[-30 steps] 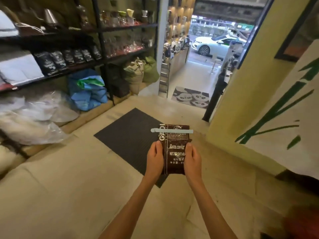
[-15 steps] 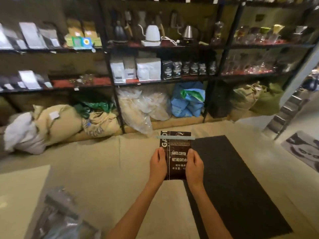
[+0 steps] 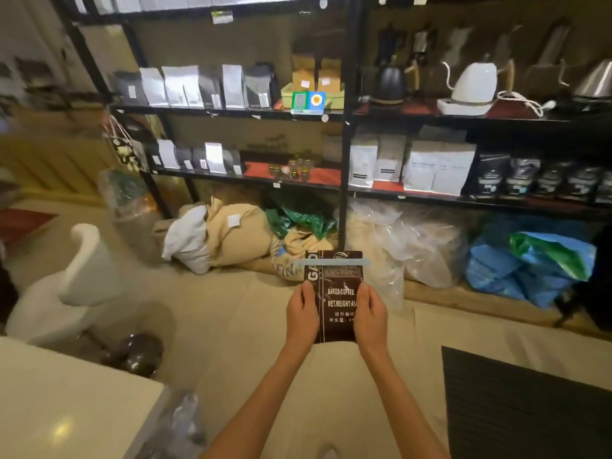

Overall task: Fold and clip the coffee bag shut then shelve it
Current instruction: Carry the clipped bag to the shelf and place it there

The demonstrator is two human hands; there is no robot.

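Brown coffee bag upright, clip across top

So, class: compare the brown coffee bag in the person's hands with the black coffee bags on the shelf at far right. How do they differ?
The brown coffee bag has a pale clip across its top; the black coffee bags show none. The brown one is held off the floor between the left hand and right hand; the black ones stand in a row on the shelf. All are upright, dark and printed.

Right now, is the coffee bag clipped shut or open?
Clipped shut: a pale clip spans the coffee bag near its top; both hands hold it upright.
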